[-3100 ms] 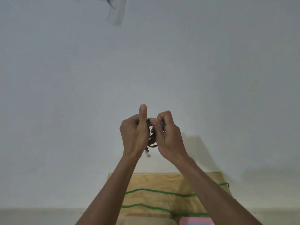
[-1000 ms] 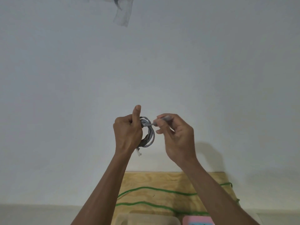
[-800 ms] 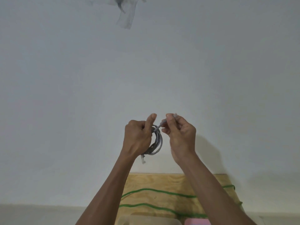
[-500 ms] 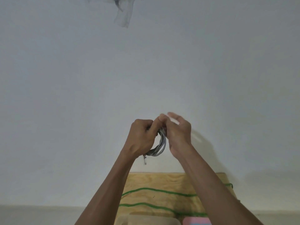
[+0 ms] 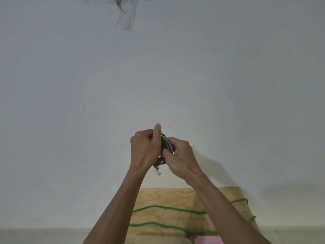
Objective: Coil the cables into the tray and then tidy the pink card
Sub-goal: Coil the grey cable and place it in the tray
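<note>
- right hand (image 5: pixel 182 158) now closed in on the grey cable coil (image 5: pixel 166 145), gripping it with left hand (image 5: pixel 146 150)
- counts: one coil, one green cable (image 5: pixel 167 208) on board (image 5: pixel 175 198), one pink card (image 5: pixel 208 240)
- no legible writing

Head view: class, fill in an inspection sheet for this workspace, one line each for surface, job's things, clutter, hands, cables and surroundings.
Surface: plywood board low in frame.
Job's things: grey cable coil held up between both hands, one plug hanging below; pink card and a pale tray rim at the bottom edge.
Clutter: nothing seen.
Hands: left hand grips the coil, thumb up; right hand pinches it.
Cables: green cable snakes across the board, uncoiled.
Surroundings: plain white wall; torn tape scrap near the top.
</note>
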Tool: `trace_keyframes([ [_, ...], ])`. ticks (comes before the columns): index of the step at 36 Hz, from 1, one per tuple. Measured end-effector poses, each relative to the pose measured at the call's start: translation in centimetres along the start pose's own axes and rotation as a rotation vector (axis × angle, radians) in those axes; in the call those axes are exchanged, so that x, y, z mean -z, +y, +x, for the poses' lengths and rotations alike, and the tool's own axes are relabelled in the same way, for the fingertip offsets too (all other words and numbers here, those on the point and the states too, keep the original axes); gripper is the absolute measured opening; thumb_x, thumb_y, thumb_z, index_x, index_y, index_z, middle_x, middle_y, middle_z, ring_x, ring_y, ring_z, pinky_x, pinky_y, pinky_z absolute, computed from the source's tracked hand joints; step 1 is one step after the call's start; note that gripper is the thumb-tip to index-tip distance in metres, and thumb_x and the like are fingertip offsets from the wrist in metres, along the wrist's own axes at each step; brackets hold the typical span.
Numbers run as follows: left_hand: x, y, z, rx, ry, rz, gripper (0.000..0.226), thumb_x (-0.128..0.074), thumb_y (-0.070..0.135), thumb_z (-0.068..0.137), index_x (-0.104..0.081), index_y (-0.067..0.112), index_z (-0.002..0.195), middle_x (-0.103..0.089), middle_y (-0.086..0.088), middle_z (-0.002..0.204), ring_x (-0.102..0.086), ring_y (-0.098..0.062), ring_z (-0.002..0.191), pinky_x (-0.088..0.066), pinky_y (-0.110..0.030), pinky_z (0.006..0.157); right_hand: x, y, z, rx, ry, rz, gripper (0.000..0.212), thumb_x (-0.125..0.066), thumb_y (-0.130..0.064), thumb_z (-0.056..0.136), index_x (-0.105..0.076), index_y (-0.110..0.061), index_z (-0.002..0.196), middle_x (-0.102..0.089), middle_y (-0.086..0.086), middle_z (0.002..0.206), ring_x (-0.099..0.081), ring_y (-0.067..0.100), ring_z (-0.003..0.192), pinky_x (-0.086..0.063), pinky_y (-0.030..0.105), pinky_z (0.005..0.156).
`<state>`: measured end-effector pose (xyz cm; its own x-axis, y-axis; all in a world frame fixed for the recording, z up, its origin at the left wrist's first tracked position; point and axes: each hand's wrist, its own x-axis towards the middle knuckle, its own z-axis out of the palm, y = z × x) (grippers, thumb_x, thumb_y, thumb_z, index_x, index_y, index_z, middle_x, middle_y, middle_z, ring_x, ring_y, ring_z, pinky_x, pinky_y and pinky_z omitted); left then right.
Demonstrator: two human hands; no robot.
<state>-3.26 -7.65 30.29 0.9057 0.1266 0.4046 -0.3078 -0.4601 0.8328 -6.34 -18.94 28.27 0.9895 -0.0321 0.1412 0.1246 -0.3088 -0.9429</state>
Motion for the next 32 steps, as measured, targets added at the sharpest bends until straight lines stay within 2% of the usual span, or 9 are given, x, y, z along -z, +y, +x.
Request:
trace_keyframes([
  [4,-0.4,-0.3,-0.3,0.024,0.068,0.065,0.061,-0.051,0.045,0.100,-0.038,0.006,0.055,-0.038,0.000,0.044,-0.035,-0.015,0.043,-0.032,-0.021,0.047,-0.6,0.1,0.0,-0.006,0.053,0.188,0.028,-0.050,-0.003,0.084,-0.070,-0.018,0.096,-0.073,0.012,0.085,-0.072,0.029,0.074,-0.063,0.045,0.071],
  [6,-0.2,-0.4,-0.4,0.067,0.077,0.045,0.052,-0.052,0.049,0.099,-0.051,0.009,0.066,-0.056,0.003,0.047,-0.052,-0.013,0.046,-0.036,-0.016,0.048,-0.5,0.2,0.0,-0.032,0.013,0.331,0.041,-0.048,0.007,0.088,-0.062,-0.020,0.115,-0.072,0.016,0.093,-0.069,0.025,0.072,-0.062,0.041,0.071],
  [8,0.1,-0.6,-0.5,0.090,0.050,-0.018,0.041,-0.052,0.048,0.100,-0.059,0.014,0.077,-0.063,0.000,0.050,-0.058,-0.007,0.047,-0.039,-0.013,0.049,-0.3,0.5,0.1,-0.056,-0.057,0.436,0.049,-0.048,0.009,0.088,-0.053,-0.024,0.123,-0.071,0.017,0.092,-0.066,0.026,0.074,-0.060,0.047,0.077],
  [12,0.4,-1.1,-0.5,0.137,-0.068,-0.152,0.062,-0.050,0.041,0.103,-0.049,0.001,0.055,-0.049,0.002,0.043,-0.044,-0.014,0.043,-0.040,-0.026,0.050,0.2,0.9,0.3,-0.071,-0.175,0.613,0.049,-0.051,0.011,0.083,-0.054,-0.018,0.122,-0.069,0.014,0.089,-0.062,0.027,0.078,-0.056,0.048,0.080],
  [16,0.2,-1.1,-0.4,0.226,-0.019,-0.257,0.061,-0.054,0.038,0.100,-0.042,0.003,0.052,-0.038,-0.006,0.047,-0.034,-0.020,0.046,-0.033,-0.029,0.048,-0.1,0.6,-0.1,0.179,-0.046,0.204,0.043,-0.058,0.005,0.087,-0.056,-0.027,0.116,-0.071,0.006,0.094,-0.067,0.019,0.080,-0.060,0.034,0.071],
  [19,0.3,-1.3,-0.4,0.298,0.028,-0.277,0.057,-0.055,0.034,0.097,-0.043,-0.007,0.059,-0.039,-0.012,0.053,-0.034,-0.020,0.049,-0.033,-0.028,0.047,-0.5,0.7,-0.1,0.390,0.053,-0.024,0.048,-0.069,-0.003,0.084,-0.062,-0.032,0.122,-0.053,-0.004,0.122,-0.065,0.013,0.097,-0.057,0.021,0.064],
  [24,0.5,-1.4,-0.2,0.431,0.022,-0.361,0.050,-0.053,0.025,0.095,-0.048,-0.005,0.055,-0.039,-0.007,0.048,-0.031,-0.023,0.048,-0.031,-0.026,0.039,-0.9,2.5,0.5,0.787,0.250,-0.321,0.021,-0.062,-0.023,0.096,-0.076,-0.017,0.111,-0.066,0.003,0.118,-0.067,0.019,0.100,-0.058,0.035,0.071],
  [28,0.7,-1.4,-0.3,0.414,0.038,-0.395,0.052,-0.055,0.027,0.099,-0.055,-0.002,0.056,-0.038,-0.008,0.048,-0.029,-0.022,0.045,-0.034,-0.025,0.038,-0.8,2.4,0.4,0.794,0.288,-0.243,0.016,-0.063,-0.016,0.097,-0.075,-0.007,0.104,-0.071,0.004,0.109,-0.069,0.014,0.097,-0.059,0.032,0.073],
  [32,1.0,-1.8,-0.4,0.330,0.029,-0.356,0.057,-0.058,0.033,0.099,-0.054,-0.014,0.068,-0.028,-0.013,0.061,-0.023,-0.022,0.048,-0.032,-0.026,0.040,-0.9,2.2,-0.3,0.514,0.295,0.023,0.011,-0.067,-0.017,0.094,-0.072,-0.009,0.099,-0.073,-0.001,0.092,-0.070,0.010,0.084,-0.061,0.036,0.062],
])
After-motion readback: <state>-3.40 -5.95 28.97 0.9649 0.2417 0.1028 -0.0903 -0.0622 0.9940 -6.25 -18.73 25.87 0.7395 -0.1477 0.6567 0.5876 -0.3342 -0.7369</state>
